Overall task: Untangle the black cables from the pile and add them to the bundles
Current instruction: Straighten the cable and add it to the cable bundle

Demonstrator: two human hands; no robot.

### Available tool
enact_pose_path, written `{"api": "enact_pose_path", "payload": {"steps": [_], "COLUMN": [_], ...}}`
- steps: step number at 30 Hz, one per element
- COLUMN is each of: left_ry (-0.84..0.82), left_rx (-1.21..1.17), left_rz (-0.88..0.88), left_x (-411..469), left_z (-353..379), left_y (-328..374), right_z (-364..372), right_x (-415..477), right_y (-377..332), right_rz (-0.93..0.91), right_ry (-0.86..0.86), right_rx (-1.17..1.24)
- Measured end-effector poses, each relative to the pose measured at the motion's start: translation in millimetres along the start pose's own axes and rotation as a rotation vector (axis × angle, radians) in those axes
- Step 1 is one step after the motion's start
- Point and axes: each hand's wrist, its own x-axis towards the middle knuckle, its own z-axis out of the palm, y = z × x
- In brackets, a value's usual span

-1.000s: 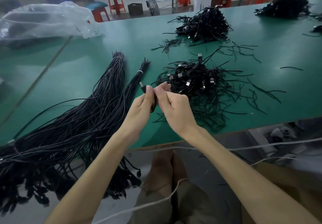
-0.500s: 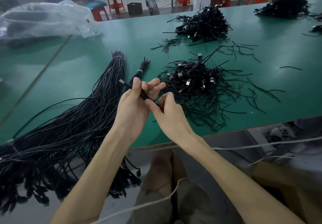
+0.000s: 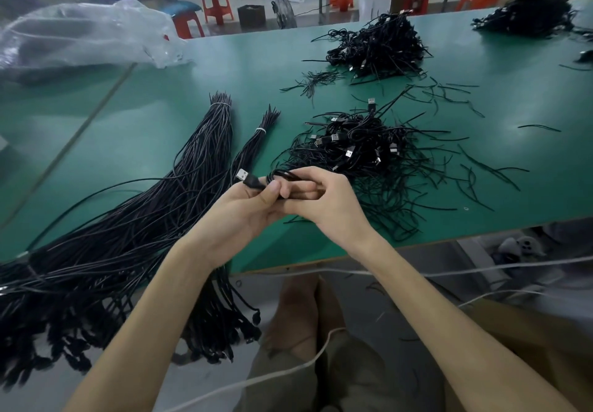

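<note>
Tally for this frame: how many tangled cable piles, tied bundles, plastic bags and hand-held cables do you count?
Tangled piles: 3 (near pile, middle pile, far-right pile)
Tied bundles: 2 (large bundle, small bundle)
Plastic bag: 1
Held cable: 1, in left hand and right hand
Total: 7

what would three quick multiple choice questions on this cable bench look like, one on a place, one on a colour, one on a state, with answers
1. Seen from the person, where do the tied bundles lie?
A. left of the nearest tangled pile
B. right of it
C. on top of it

2. What colour is the table?
A. white
B. green
C. red

3. What is the left hand doing?
A. lying flat on the table
B. hanging idle
C. gripping a cable just behind its plug

Answers:
1 A, the bundles stretch along the left and the pile sits to their right.
2 B, the bare top is green.
3 C, the thumb and fingers curl round the cable with the plug sticking out; the right hand holds its loop.
</note>
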Motion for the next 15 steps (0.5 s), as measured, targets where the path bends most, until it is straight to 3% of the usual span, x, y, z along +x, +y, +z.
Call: {"api": "enact_pose_path", "payload": {"steps": [7, 15], "left_ry": [0.328, 0.426], "left_rx": [0.232, 0.286], "left_rz": [0.070, 0.139], "left_x": [-1.5, -3.5], "left_z": [3.4, -2.3], "left_y": [-13.0, -18.9], "right_z": [5.8, 1.1], "right_x": [-0.4, -4.1], "right_y": [0.7, 1.8], "right_rz": [-0.145, -0.112], "right_ry": [-0.004, -0.147], "right_rx": [-0.273, -0.295]}}
